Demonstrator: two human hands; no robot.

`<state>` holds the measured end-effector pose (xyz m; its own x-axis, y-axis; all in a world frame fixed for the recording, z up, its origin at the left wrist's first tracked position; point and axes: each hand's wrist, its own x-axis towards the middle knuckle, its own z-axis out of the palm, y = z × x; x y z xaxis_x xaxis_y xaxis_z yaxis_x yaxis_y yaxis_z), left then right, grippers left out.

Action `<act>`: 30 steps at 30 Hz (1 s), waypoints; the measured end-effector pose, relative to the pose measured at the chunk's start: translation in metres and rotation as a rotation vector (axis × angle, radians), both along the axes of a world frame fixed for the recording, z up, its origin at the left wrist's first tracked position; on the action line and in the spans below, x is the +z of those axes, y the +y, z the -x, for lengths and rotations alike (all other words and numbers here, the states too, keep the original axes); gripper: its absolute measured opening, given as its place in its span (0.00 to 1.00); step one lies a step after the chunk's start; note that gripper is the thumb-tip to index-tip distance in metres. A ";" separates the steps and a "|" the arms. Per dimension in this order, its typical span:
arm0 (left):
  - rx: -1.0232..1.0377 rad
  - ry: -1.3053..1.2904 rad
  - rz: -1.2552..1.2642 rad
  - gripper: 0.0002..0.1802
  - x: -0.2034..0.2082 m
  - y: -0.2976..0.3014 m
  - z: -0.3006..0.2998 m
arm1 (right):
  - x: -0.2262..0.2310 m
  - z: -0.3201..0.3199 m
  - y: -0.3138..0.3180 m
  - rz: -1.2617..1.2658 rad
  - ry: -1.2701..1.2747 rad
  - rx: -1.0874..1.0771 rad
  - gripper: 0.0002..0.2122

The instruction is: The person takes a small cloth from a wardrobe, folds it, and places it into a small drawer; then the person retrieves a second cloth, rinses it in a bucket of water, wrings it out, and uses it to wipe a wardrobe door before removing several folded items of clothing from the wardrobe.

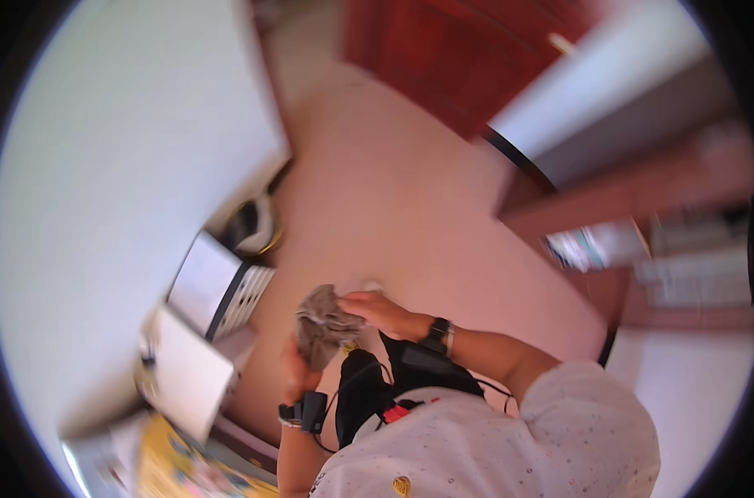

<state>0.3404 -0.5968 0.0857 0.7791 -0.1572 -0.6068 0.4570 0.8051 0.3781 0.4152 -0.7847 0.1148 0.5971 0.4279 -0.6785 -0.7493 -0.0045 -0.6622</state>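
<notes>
A crumpled grey-brown cloth [319,322] is bunched between my two hands in front of my body. My left hand [296,371] grips its near left side, fingers partly hidden by the folds. From the right, my right hand [379,312] closes on the cloth's upper edge, the fingertips lost against it. Dark devices are strapped on both wrists, and a black cord runs near my waist.
To the left, along a pale wall [128,133], stand a white box [207,278] with a slotted side and a white panel [186,373]. Ahead is a red door [452,58]. Reddish wooden furniture [634,187] with shelves stands right. The floor [394,199] is pinkish.
</notes>
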 end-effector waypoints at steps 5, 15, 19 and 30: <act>-0.555 -0.198 -0.060 0.26 0.017 -0.045 -0.016 | 0.001 0.077 -0.072 -0.063 -0.184 -0.473 0.16; -1.114 -0.304 -0.124 0.17 0.031 -0.142 0.021 | 0.012 0.207 -0.107 -0.180 -0.233 -1.049 0.17; -1.228 -0.351 -0.122 0.17 0.041 -0.170 0.047 | 0.035 0.259 -0.119 -0.062 -0.317 -1.062 0.20; -1.313 -0.400 -0.083 0.17 0.077 -0.222 0.135 | 0.030 0.387 -0.141 -0.109 -0.375 -1.384 0.12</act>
<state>0.2058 -0.8192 0.1630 0.2101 -0.8819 -0.4221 0.7076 -0.1607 0.6881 0.0282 -0.9261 0.1447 0.7011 -0.5950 -0.3930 0.1061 0.6320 -0.7676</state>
